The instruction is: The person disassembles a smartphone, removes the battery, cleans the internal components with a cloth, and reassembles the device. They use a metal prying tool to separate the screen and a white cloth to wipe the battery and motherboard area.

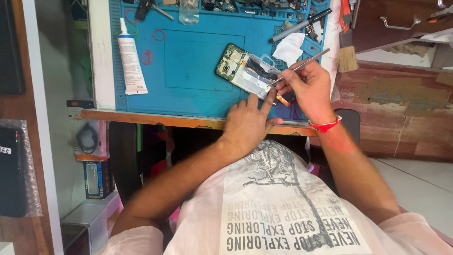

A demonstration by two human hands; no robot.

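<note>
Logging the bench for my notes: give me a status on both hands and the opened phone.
Left hand fingers pinning opened phone. Right hand holds metal tool, tip on phone. White tissue just beyond phone.

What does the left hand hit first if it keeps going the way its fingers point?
Probably the opened phone: the left hand has fingers aimed up toward its near edge, already close or touching; depth unclear.

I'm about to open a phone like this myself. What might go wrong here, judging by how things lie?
1. The right hand holds thin metal tweezers with the tip on the opened phone; a slip might scratch the exposed board.
2. The phone lies near the blue mat's front edge, steadied only by the left hand's fingertips, so it may shift.
3. An orange flex strip under the fingers could get creased.
</note>
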